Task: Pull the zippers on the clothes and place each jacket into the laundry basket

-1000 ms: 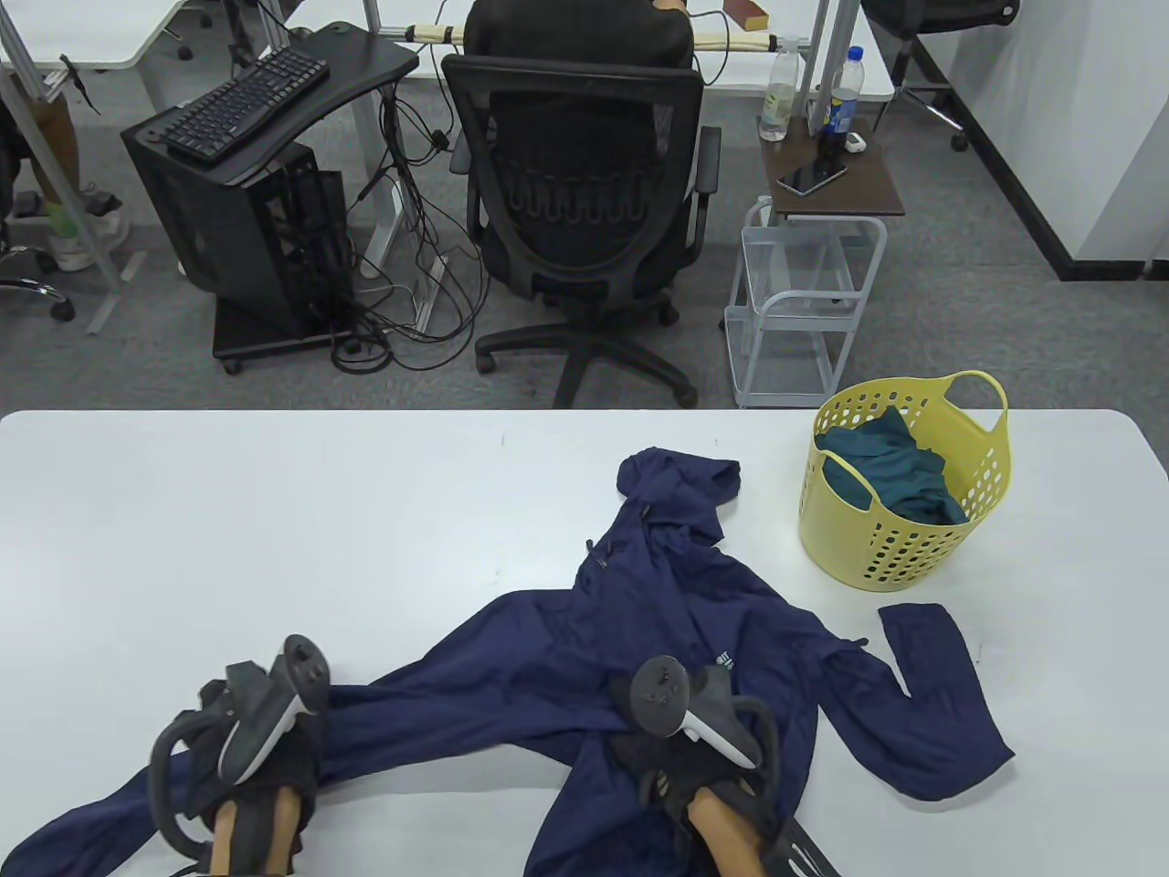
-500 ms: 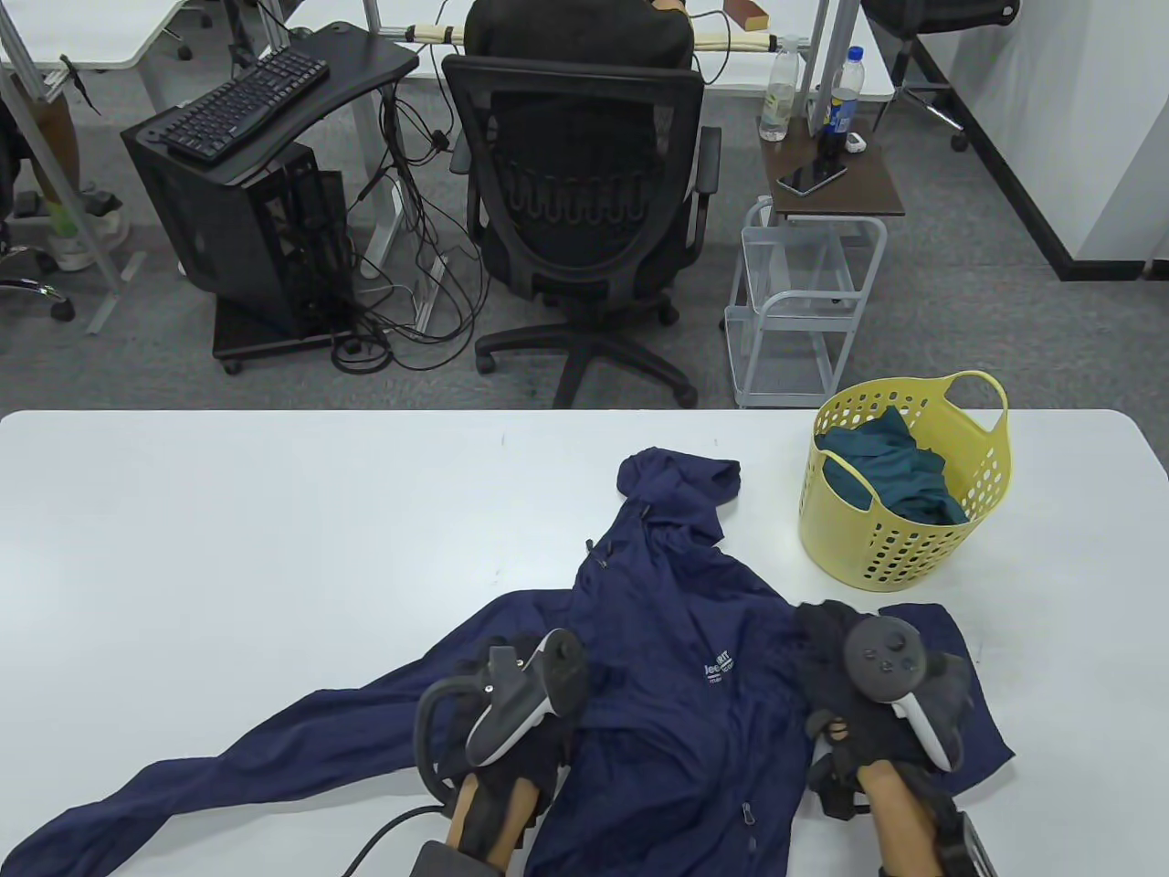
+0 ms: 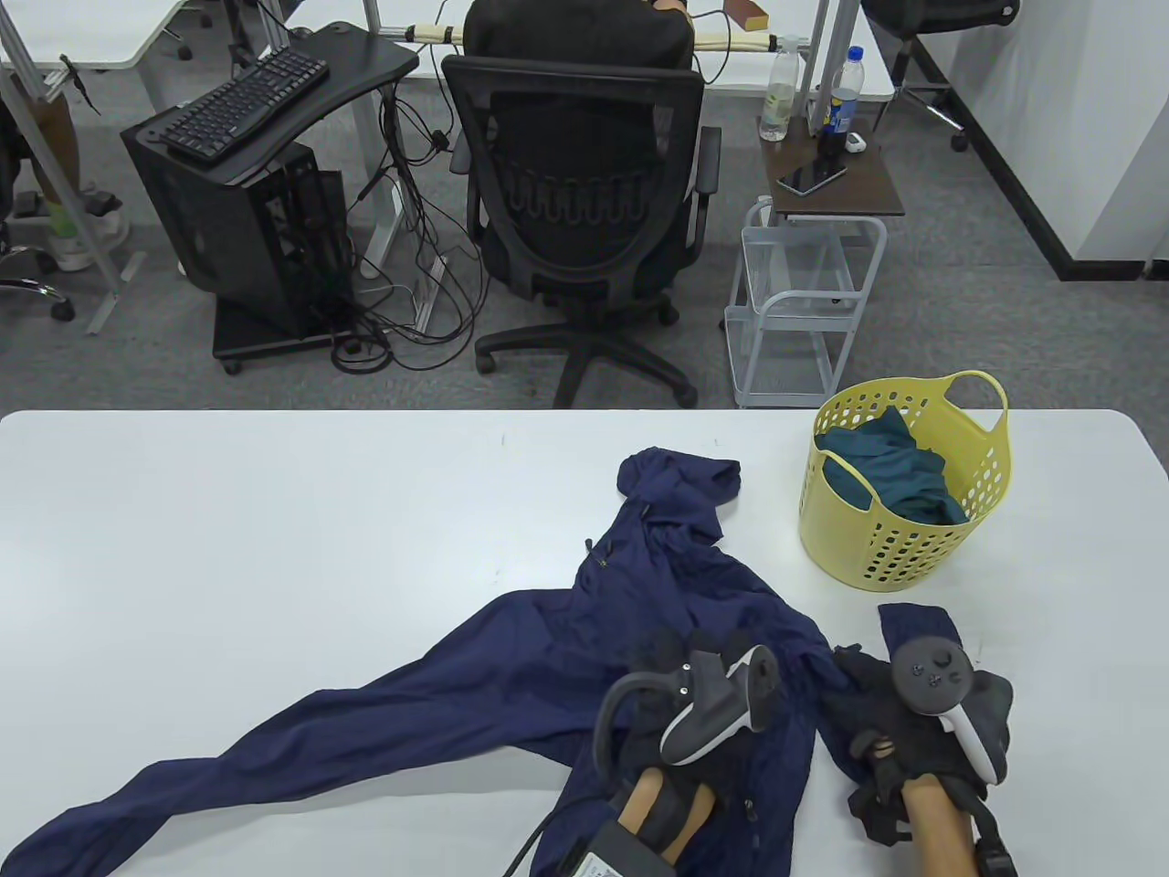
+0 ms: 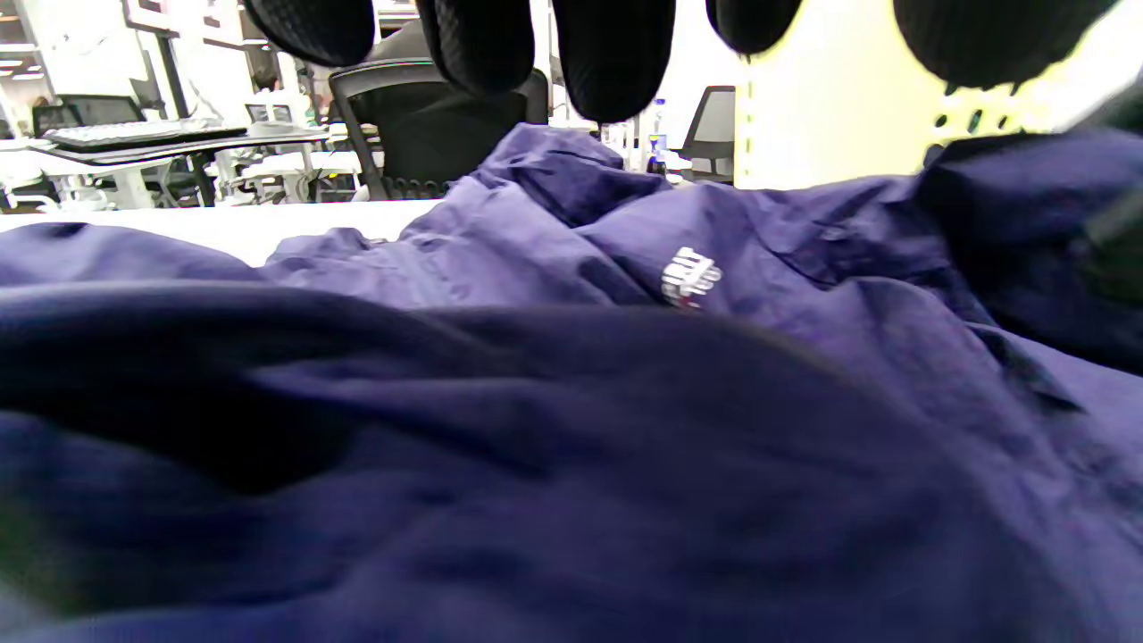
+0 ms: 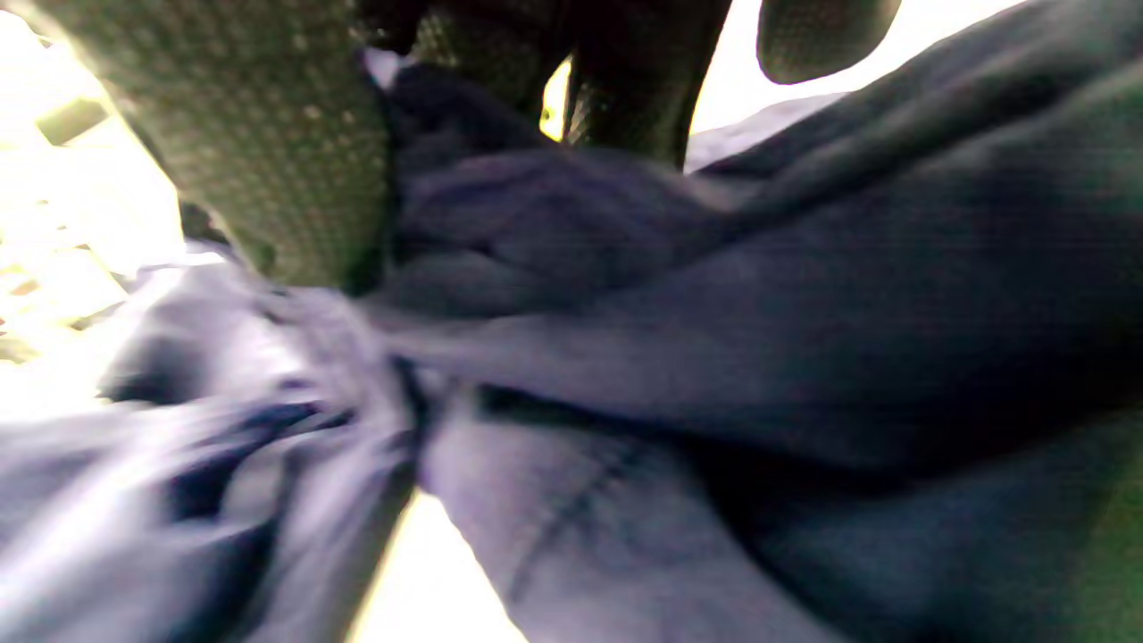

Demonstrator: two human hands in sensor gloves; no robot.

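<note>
A navy zip jacket (image 3: 676,585) lies spread on the white table (image 3: 274,512), hood toward the far edge and its left sleeve (image 3: 274,740) stretched out to the near left. My left hand (image 3: 665,654) rests on the jacket's chest with straight fingers (image 4: 616,54) over the cloth (image 4: 571,402) near a small white logo (image 4: 689,279). My right hand (image 3: 863,687) grips the bunched right sleeve (image 5: 804,313), with cloth between its fingers (image 5: 268,161); only the cuff (image 3: 913,626) shows beyond it. The yellow laundry basket (image 3: 877,548) stands at the right and holds a teal garment (image 3: 890,470).
A black box with a cable (image 3: 603,854) sits at the near edge by my left wrist. Beyond the table stand an office chair (image 3: 580,210) with a person in it, a white wire cart (image 3: 795,301) and a computer stand (image 3: 247,183).
My left hand has moved right from the left sleeve onto the chest. My right hand went to the right sleeve and gathered it inward; the sleeve no longer lies stretched out.
</note>
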